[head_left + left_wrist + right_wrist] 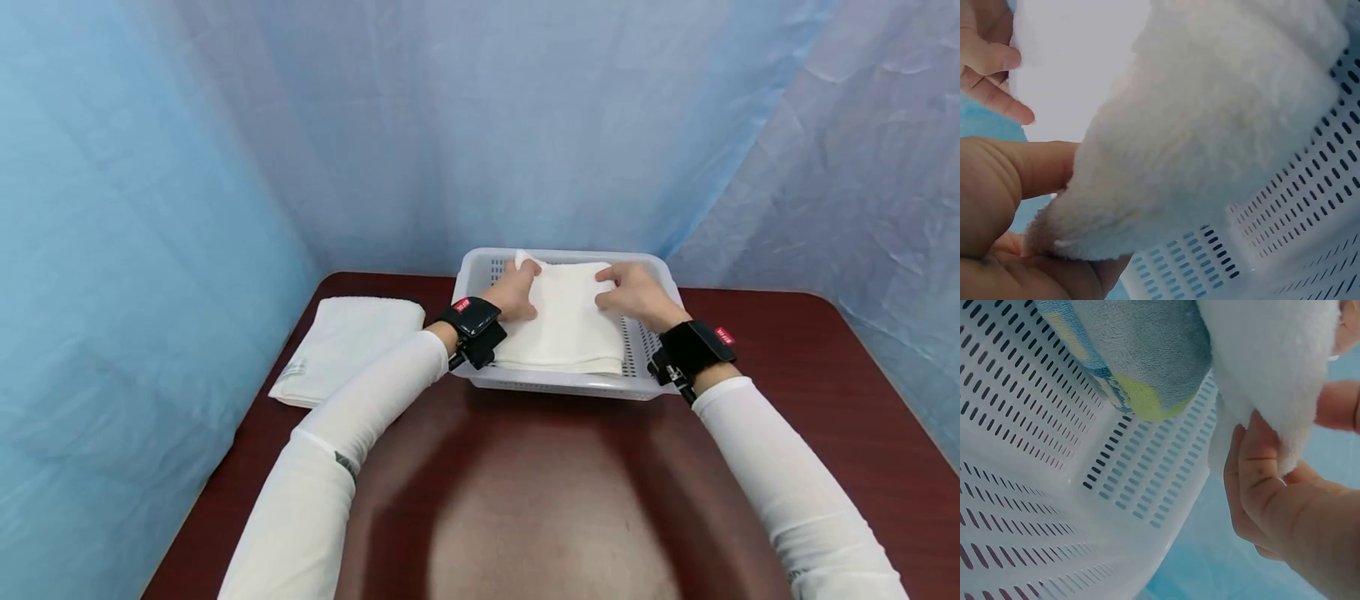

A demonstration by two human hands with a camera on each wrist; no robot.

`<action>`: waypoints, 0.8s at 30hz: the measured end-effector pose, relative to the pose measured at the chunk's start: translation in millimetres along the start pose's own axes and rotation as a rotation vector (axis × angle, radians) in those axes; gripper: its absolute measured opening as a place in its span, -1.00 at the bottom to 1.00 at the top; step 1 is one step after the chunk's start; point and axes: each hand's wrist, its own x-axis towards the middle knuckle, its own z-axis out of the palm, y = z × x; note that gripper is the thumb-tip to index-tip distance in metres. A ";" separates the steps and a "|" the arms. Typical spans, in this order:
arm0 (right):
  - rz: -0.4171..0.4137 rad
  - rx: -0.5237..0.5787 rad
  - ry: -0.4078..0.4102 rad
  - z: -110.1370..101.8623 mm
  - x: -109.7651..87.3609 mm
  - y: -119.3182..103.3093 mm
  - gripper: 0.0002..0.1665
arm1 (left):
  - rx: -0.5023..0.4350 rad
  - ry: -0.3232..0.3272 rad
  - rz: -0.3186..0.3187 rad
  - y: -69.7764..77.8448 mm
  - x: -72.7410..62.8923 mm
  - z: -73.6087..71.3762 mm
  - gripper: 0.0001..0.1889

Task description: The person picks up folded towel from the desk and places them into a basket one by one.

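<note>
Dark red table [540, 500] w/ blue sheeting behind. White perforated basket [570, 382] sits at the far middle of the table. A folded white towel [341, 346] lies flat on the table, left of the basket, apart from it. In the basket: white towel [566, 321], lying mostly flat on top, its far edge lifted at both corners. Right wrist view shows a grey-blue cloth w/ yellow patch [1141, 356] under it, prob. another towel. Left hand [516, 292] pinches the towel's far-left corner betw. thumb & fingers [1035, 165]. Right hand [637, 293] pinches the far-right corner, fingers [1260, 469] curled round the edge.
</note>
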 end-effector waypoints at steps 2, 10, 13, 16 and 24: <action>0.004 -0.015 -0.015 0.9 0.7 -0.3 -0.31 | 0.006 -0.001 -0.006 -1.8 1.5 3.0 -0.27; 0.027 -0.110 -0.015 4.7 2.1 -1.6 -0.28 | 0.005 -0.013 0.011 -2.0 0.5 5.7 -0.28; 0.038 -0.156 -0.012 6.9 2.5 -2.7 -0.30 | 0.018 -0.013 0.011 -1.1 -2.4 5.4 -0.28; 0.038 -0.199 -0.012 9.4 2.1 -4.3 -0.32 | 0.027 -0.010 0.006 -1.7 -3.3 5.6 -0.29; 0.006 -0.368 -0.040 16.5 1.4 -4.8 -0.32 | 0.089 -0.018 -0.034 -6.9 -8.0 3.0 -0.32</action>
